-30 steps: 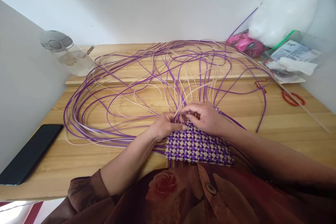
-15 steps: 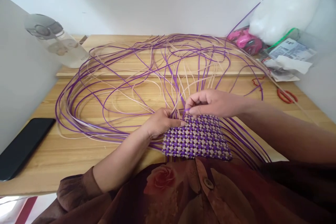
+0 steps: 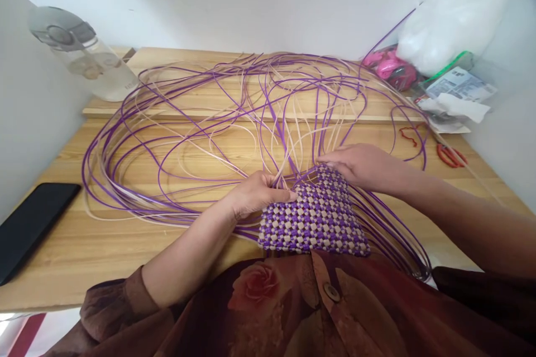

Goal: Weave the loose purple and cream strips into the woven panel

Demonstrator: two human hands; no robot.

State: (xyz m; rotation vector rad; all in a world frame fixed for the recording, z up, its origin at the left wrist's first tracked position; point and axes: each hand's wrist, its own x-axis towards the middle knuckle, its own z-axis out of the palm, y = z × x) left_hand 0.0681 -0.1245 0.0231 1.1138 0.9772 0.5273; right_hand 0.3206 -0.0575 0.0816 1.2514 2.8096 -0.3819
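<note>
A purple and beige woven panel (image 3: 310,220) lies at the table's front edge against my shirt. Long purple and beige weaving strands (image 3: 113,145) run out from its sides and far edge, looping widely to the left and back. My left hand (image 3: 262,195) pinches the panel's far left corner, thumb on top, with strands passing by its fingers. At the far right corner, my right hand (image 3: 354,166) is closed, fingertips together at the woven edge. Whether a single strand is in its pinch is hidden by the fingers.
A black phone (image 3: 36,228) lies at the left, with a clear water bottle (image 3: 90,61) behind it. Red-handled scissors (image 3: 451,156) rest on the right. Farther back are a pink bundle (image 3: 389,66), a white plastic bag (image 3: 448,28) and some papers (image 3: 460,92). A wall rises behind.
My right hand has moved rightward along the panel's far edge, from near my left hand to the right corner. That corner now reaches farther back. My left hand keeps its hold.
</note>
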